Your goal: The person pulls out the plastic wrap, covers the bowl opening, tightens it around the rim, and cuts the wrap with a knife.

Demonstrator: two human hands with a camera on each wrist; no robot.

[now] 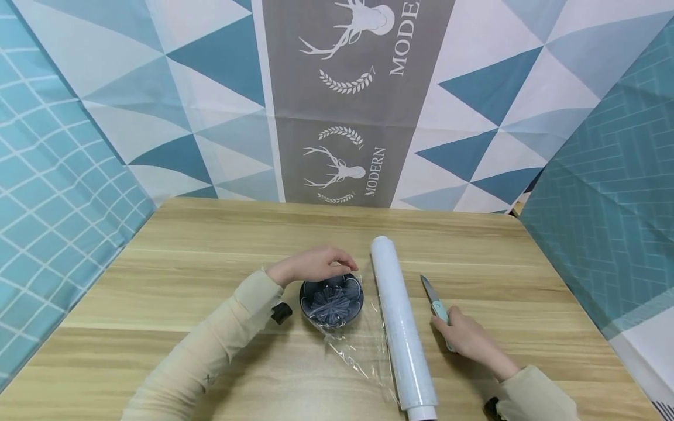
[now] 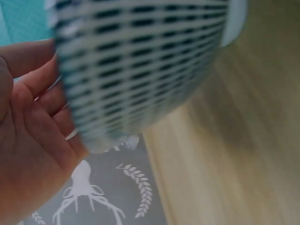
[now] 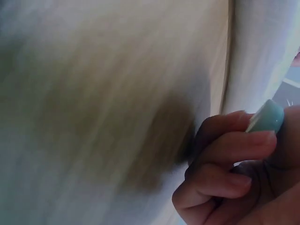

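Note:
A dark blue bowl [image 1: 330, 299] stands on the table with clear plastic wrap [image 1: 363, 345] across its top. In the left wrist view the bowl's outer wall [image 2: 140, 65] shows a checked pattern. My left hand [image 1: 316, 264] is at the bowl's far rim, fingers extended over the edge of the wrap; whether they touch the film is unclear. The wrap runs from the bowl to a long white roll of plastic wrap [image 1: 402, 330] on its right. Further right, my right hand [image 1: 468, 334] grips a knife [image 1: 438, 304] by its mint-green handle, blade pointing away from me.
The wooden table [image 1: 221, 234] ends at a patterned cloth backdrop [image 1: 337, 105] with stag heads and triangles. Blue tile-patterned sheets hang at the left and right sides. The roll lies lengthwise between both hands, its near end close to the bottom of the head view.

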